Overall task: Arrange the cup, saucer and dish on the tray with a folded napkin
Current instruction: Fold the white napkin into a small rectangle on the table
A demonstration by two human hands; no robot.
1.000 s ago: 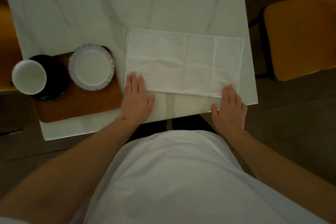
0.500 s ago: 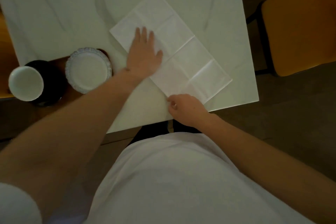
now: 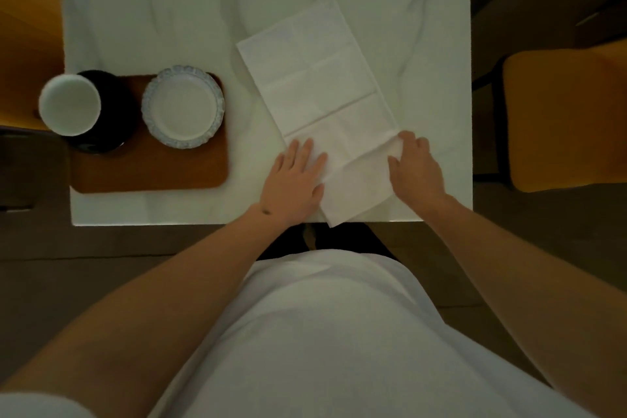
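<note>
Nearest the viewer, a person's white shirt [image 3: 339, 332] fills the lower view, both bare forearms reaching onto the white marble-veined worktop [image 3: 190, 10]. At the worktop's near edge lies a white creased paper napkin [image 3: 315, 78], a long rectangle set at a slant, its near corner just overhanging that edge. The left hand [image 3: 295, 180] lies flat, fingers straight, pressing on the napkin's near left side. The right hand [image 3: 415, 170] has its fingers curled round the napkin's near right edge, grasping it where the paper puckers and lifts slightly. Left of the napkin, apart from it, a brown wooden tray with rounded corners [image 3: 152, 170] rests on the worktop. On the tray's far part sits a pale round dish with a scalloped bluish rim [image 3: 183, 107]; just left of the dish a white cup [image 3: 69, 105] stands on a black saucer [image 3: 113, 108] at the tray's left end. Right of the worktop stands an orange-seated chair [image 3: 566, 119].
</note>
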